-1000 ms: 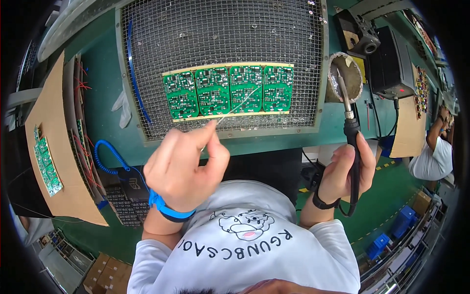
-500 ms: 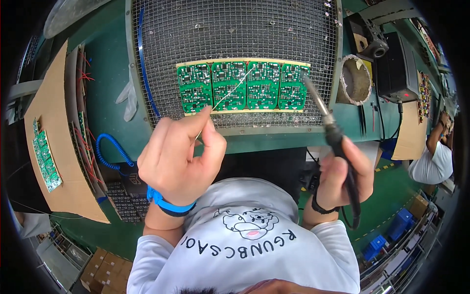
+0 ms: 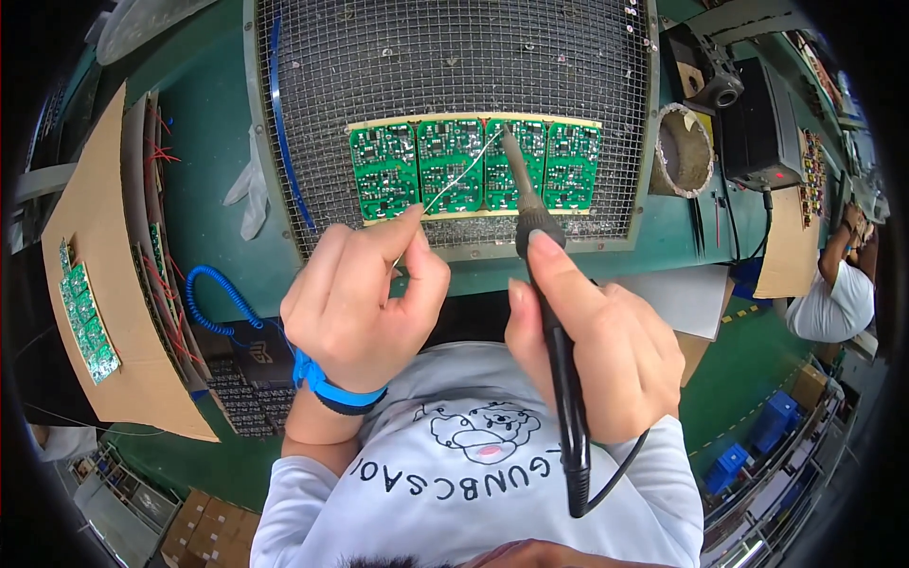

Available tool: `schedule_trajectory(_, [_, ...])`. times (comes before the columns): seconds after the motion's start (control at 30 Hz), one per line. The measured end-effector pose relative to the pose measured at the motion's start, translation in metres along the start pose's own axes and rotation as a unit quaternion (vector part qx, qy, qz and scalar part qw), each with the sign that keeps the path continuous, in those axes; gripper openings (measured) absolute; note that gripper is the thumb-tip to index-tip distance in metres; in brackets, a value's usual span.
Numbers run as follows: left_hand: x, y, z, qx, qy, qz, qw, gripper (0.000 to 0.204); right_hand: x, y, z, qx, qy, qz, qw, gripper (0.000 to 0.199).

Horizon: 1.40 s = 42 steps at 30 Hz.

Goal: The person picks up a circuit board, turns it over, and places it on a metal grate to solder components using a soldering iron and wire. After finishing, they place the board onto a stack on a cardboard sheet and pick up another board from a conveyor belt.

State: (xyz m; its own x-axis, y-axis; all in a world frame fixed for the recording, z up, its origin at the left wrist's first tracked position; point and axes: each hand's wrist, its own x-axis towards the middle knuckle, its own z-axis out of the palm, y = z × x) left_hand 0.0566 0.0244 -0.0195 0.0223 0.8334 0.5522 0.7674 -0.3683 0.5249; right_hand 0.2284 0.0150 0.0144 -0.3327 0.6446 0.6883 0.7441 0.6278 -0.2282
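Observation:
A row of green circuit boards (image 3: 450, 176), joined in one panel with pale strips, lies on a wire mesh tray (image 3: 445, 66). My left hand (image 3: 365, 293) pinches a thin silvery solder wire (image 3: 454, 180) that slants up and right across the panel. In my right hand (image 3: 606, 346) is a soldering iron (image 3: 554, 312) with a black handle. Its tip points away from me, onto the upper part of the third board from the left, close to the wire's far end. Whether tip and wire touch is too small to tell.
A round, crusted pot (image 3: 683, 151) stands right of the tray, beside a black box (image 3: 760, 123) with a red light. Tweezers (image 3: 699, 227) lie near it. Cardboard (image 3: 123, 275) carrying another board panel leans at left, near a blue coiled cord (image 3: 213, 293). Another person (image 3: 833, 293) sits far right.
My right hand has swung the soldering iron leftward, from the rightmost board to the third one, by the wire's end. My left hand and the wire have shifted slightly right.

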Motion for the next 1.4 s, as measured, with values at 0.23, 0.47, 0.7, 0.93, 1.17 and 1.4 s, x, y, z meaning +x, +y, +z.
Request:
schedule_trajectory(0.23, [0.001, 0.0, 0.0, -0.016, 0.001, 0.0, 1.0, 0.021, -0.004, -0.009, -0.004, -0.028, -0.043, -0.004, 0.999, 0.029])
schedule_trajectory(0.47, [-0.001, 0.0, -0.004, -0.002, 0.001, 0.001, 1.0, 0.022, -0.006, -0.01, -0.015, -0.016, -0.06, 0.027, 0.998, 0.029])
schedule_trajectory(0.7, [-0.001, 0.0, -0.004, -0.003, 0.016, -0.002, 1.0, 0.022, -0.036, 0.009, -0.04, -0.06, -0.046, 0.196, 0.978, 0.027])
schedule_trajectory(0.93, [0.002, 0.001, 0.001, -0.002, 0.004, -0.003, 1.0, 0.021, -0.017, -0.005, -0.044, -0.005, -0.12, 0.218, 0.969, 0.025])
schedule_trajectory(1.17, [0.002, 0.003, 0.0, -0.016, 0.001, -0.005, 1.0, 0.02, -0.002, 0.009, -0.006, 0.051, 0.011, 0.022, 0.998, 0.027])
schedule_trajectory(1.4, [0.002, 0.003, -0.001, -0.019, -0.005, -0.01, 1.0, 0.02, 0.003, -0.018, -0.008, -0.012, -0.064, 0.064, 0.996, 0.032])
